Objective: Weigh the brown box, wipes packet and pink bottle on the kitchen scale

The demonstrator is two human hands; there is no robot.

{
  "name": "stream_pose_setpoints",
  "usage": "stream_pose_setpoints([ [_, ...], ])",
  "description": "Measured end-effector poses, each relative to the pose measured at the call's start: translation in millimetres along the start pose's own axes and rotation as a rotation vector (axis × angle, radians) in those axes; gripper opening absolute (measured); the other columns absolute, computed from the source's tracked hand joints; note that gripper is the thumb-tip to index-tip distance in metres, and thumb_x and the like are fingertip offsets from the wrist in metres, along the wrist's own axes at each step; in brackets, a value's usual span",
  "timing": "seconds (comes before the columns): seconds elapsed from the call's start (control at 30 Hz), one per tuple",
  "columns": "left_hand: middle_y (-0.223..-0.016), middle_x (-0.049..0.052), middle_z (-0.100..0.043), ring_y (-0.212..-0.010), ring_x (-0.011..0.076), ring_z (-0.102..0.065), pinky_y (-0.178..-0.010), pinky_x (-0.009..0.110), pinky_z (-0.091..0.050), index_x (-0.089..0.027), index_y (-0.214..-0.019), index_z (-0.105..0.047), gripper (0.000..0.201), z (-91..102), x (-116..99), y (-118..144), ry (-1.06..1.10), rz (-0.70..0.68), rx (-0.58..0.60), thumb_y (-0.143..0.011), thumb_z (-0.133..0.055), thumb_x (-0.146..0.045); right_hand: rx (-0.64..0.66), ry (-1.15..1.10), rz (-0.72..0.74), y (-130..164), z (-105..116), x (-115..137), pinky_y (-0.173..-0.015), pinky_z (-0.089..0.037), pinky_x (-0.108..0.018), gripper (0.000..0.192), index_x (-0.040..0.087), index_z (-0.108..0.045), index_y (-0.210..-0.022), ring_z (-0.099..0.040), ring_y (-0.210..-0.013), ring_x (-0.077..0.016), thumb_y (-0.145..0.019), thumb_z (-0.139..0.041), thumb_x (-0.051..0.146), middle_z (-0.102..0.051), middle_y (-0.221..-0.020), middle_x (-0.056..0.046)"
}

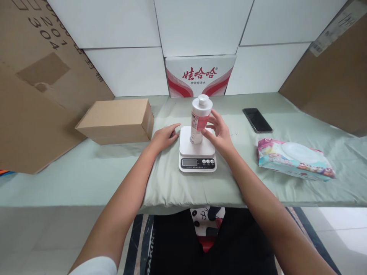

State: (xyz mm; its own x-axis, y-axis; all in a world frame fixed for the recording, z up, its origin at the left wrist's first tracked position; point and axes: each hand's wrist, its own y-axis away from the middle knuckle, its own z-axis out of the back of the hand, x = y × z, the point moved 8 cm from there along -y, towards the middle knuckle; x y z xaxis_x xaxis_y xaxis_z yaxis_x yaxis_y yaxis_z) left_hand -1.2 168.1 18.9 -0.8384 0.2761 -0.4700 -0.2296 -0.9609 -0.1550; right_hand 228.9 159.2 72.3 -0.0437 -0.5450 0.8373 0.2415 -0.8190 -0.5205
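A white bottle (196, 134) with a pink-and-white label and a pale cap is upright over the platform of a white digital kitchen scale (183, 149). Whether its base bears fully on the platform I cannot tell. My right hand (219, 131) grips the bottle from the right, thumb on the near side and fingers toward the back. Left of the scale, my left hand (165, 136) rests on the cloth, index finger stretched out and the other fingers loosely bent, holding nothing. The scale's display (189, 162) shows no readable digits.
A closed brown carton (117, 118) lies to the left. On the right are a black phone (257, 120) and a pack of wipes (295, 158). A white-and-red box (200, 76) stands against the back, with large cardboard panels at both sides. Pale green cloth (114, 172) covers the table.
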Motion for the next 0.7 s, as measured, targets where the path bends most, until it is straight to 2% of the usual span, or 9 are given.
stream_pose_setpoints([
  [0.13,-0.093,0.001,-0.071,-0.084,0.0193,-0.064,-0.069,0.03,-0.038,-0.029,-0.151,-0.056,0.056,0.2,0,0,0.003,0.013,0.007,-0.096,-0.054,-0.037,-0.032,0.052,-0.001,-1,7,3,-0.097,-0.056,-0.044,0.075,0.031,-0.051,-0.152,-0.066,-0.126,-0.0277,-0.087,-0.076,0.059,-0.069,-0.139,-0.01],
  [0.33,-0.097,0.002,-0.073,-0.085,0.0195,-0.064,-0.069,0.03,-0.039,-0.027,-0.151,-0.056,0.058,1.7,-3,0,-0.013,0.037,0.022,-0.094,-0.055,-0.034,0.059,0.151,-0.004,4,-11,7,-0.09,-0.054,-0.04,0.06,0.025,-0.064,-0.136,-0.07,-0.11,-0.0252,-0.085,-0.078,0.054,-0.073,-0.128,-0.008],
  [0.47,-0.096,0.002,-0.073,-0.086,0.0194,-0.065,-0.069,0.03,-0.039,-0.027,-0.151,-0.056,0.058,2.7,-4,1,-0.017,0.044,0.024,-0.094,-0.055,-0.034,0.028,0.15,0.036,3,-10,6,-0.08,-0.053,-0.035,0.052,0.023,-0.068,-0.127,-0.067,-0.1,-0.0224,-0.085,-0.077,0.053,-0.074,-0.119,-0.007],
  [0.57,-0.098,0.002,-0.073,-0.088,0.0202,-0.065,-0.07,0.03,-0.04,-0.028,-0.152,-0.055,0.057,3.7,-4,2,-0.014,0.048,0.02,-0.095,-0.053,-0.035,-0.168,0.145,0.078,-3,23,2,-0.077,-0.054,-0.034,0.05,0.022,-0.067,-0.12,-0.066,-0.096,-0.0218,-0.085,-0.076,0.056,-0.071,-0.116,-0.009],
  [0.63,-0.1,0.003,-0.073,-0.09,0.0211,-0.066,-0.071,0.031,-0.041,-0.027,-0.152,-0.055,0.057,3.8,-4,2,-0.02,0.045,0.019,-0.096,-0.053,-0.036,-0.383,0.193,0.071,-5,61,-9,-0.077,-0.056,-0.035,0.052,0.022,-0.063,-0.123,-0.066,-0.099,-0.023,-0.086,-0.072,0.058,-0.068,-0.117,-0.01],
  [0.7,-0.101,0.003,-0.074,-0.091,0.022,-0.066,-0.073,0.031,-0.041,-0.027,-0.152,-0.055,0.058,3.5,-4,1,-0.027,0.043,0.019,-0.096,-0.053,-0.036,-0.59,0.311,0.042,-3,101,-23,-0.083,-0.059,-0.04,0.056,0.021,-0.06,-0.127,-0.065,-0.105,-0.0258,-0.086,-0.07,0.059,-0.067,-0.119,-0.012],
])
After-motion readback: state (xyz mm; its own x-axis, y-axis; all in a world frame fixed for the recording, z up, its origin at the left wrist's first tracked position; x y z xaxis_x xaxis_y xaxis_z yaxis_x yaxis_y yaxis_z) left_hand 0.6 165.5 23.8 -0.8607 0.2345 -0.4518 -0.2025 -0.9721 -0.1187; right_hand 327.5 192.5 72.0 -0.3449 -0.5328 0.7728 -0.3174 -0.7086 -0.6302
